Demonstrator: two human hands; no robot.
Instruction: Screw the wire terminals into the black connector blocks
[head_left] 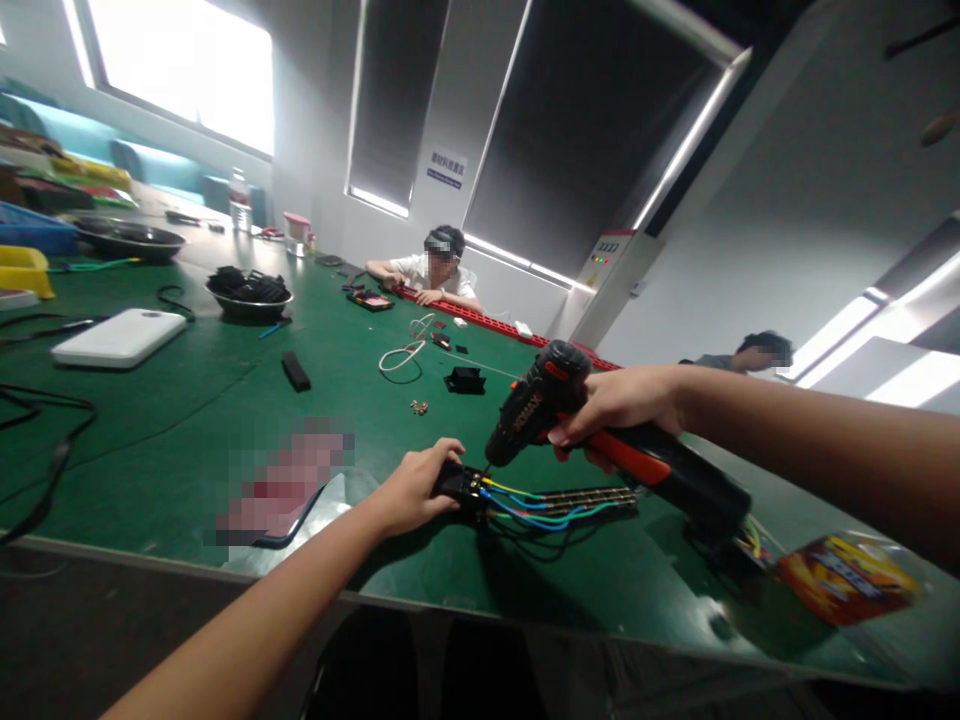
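Observation:
My right hand (pixel 611 415) is wrapped round the grip of a black and orange power drill (pixel 536 400). The drill points down and to the left, its thin bit at the end of a black device (pixel 466 487); whether it touches a screw is too small to tell. My left hand (pixel 416 490) grips the other end of this device against the green table. Yellow, blue and green wires (pixel 532 510) run right from the device beside a dark strip with metal contacts (pixel 589 499).
A phone (pixel 289 490) lies left of my left hand. Beyond are small brass parts (pixel 419 407), a black housing (pixel 465 380), a white cable (pixel 401 358) and a bowl of black items (pixel 249 295). A snack packet (pixel 851 580) lies right. Two people are across the room.

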